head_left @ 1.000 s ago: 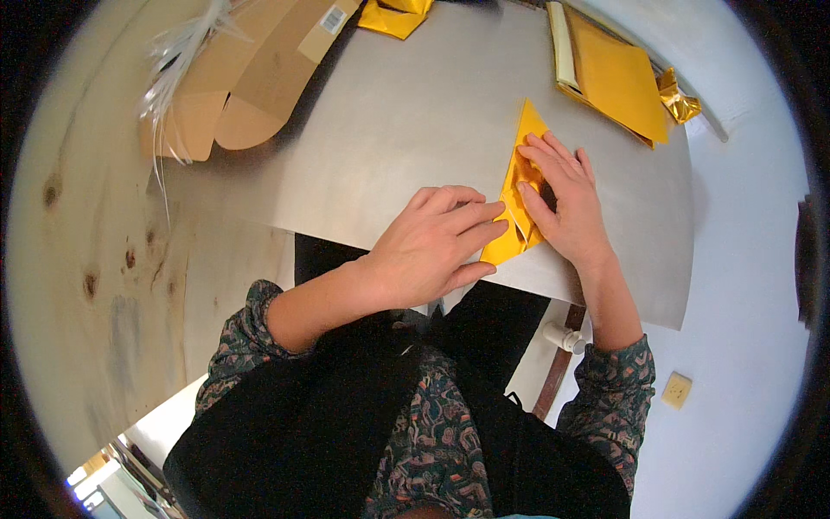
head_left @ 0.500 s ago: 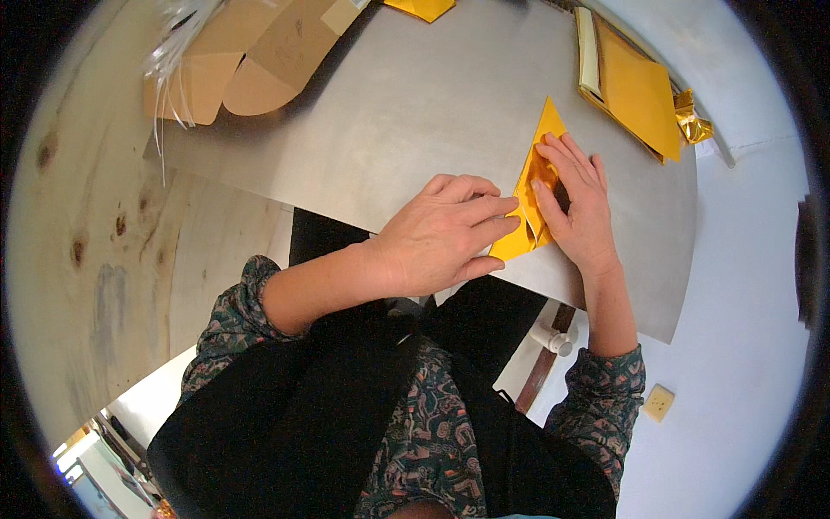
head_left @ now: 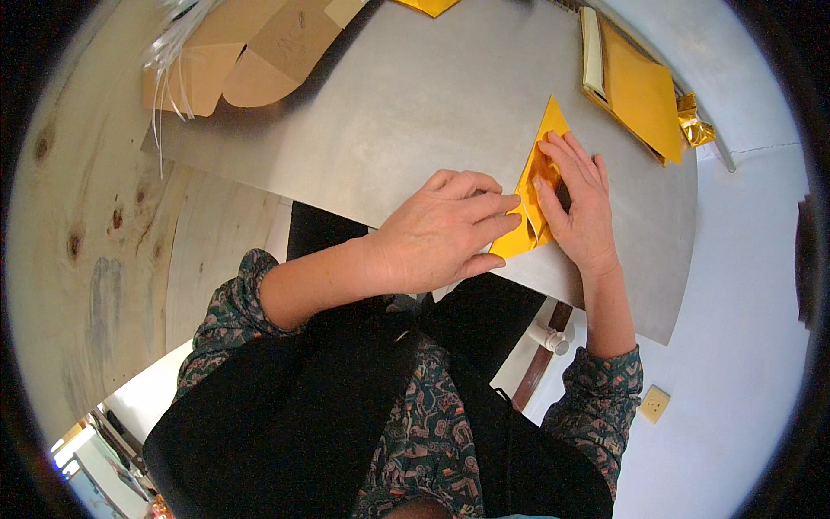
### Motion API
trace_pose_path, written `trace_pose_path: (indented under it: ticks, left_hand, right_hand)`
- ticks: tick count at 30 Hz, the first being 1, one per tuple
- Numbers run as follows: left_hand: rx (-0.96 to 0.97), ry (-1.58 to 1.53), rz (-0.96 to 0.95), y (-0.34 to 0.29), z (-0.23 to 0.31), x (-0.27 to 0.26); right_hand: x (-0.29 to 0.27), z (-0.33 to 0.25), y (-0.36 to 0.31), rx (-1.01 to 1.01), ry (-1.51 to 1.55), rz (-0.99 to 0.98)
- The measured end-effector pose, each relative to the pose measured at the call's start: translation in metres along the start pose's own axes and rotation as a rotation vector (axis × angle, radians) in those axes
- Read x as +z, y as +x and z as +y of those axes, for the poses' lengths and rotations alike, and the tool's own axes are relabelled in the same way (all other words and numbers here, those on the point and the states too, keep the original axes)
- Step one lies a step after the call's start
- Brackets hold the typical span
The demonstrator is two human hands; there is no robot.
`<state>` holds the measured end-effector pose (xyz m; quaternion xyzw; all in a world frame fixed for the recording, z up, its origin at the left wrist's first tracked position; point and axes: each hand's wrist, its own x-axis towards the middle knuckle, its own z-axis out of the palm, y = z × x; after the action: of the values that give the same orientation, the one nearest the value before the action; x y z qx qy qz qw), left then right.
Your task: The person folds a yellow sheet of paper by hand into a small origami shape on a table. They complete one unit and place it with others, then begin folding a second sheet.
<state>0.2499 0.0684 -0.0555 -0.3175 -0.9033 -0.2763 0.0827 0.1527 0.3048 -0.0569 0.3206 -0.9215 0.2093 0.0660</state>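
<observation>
A piece of folded gold foil paper lies on the grey metal tabletop, its pointed end reaching away from me. My left hand comes over from the left; its fingertips press the near left part of the paper and its thumb is at the lower corner. On the paper's right side, my right hand holds it down with bent fingers and thumb. A loose flap stands slightly raised between the two hands, with a dark gap beneath it. The right palm hides part of the paper.
An open brown cardboard box sits at the far left, white plastic strips hanging beside it. A stack of gold paper and a crumpled gold piece lie far right. More gold paper shows at the top edge.
The view has shifted slightly. Both hands stay in nearly the same place on the gold paper.
</observation>
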Motion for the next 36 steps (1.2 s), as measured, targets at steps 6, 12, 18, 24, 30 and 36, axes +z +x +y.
trace_pose_path:
  ticks: [6,12,18,24,30,36]
  left_hand:
    - [0.029,-0.032,0.024,-0.001,-0.004,-0.003]
    - [0.059,-0.125,0.011,0.053,-0.055,-0.024]
    - [0.113,-0.007,-0.136,0.108,-0.082,-0.006]
    - [0.241,0.003,-0.119,0.112,-0.101,-0.002]
    - [0.252,0.029,-0.069,0.109,-0.106,0.005]
    - [0.199,0.052,-0.109,0.108,-0.103,0.003]
  right_hand:
    - [0.001,0.0,-0.001,0.005,-0.007,0.001]
    - [0.002,0.003,0.0,-0.008,0.009,0.002]
    - [0.003,0.003,0.0,0.012,0.024,0.005]
    - [0.002,0.004,0.0,-0.012,0.011,-0.005]
    - [0.002,0.004,-0.001,-0.013,0.011,-0.014]
    - [0.002,0.005,-0.005,-0.04,-0.069,-0.071]
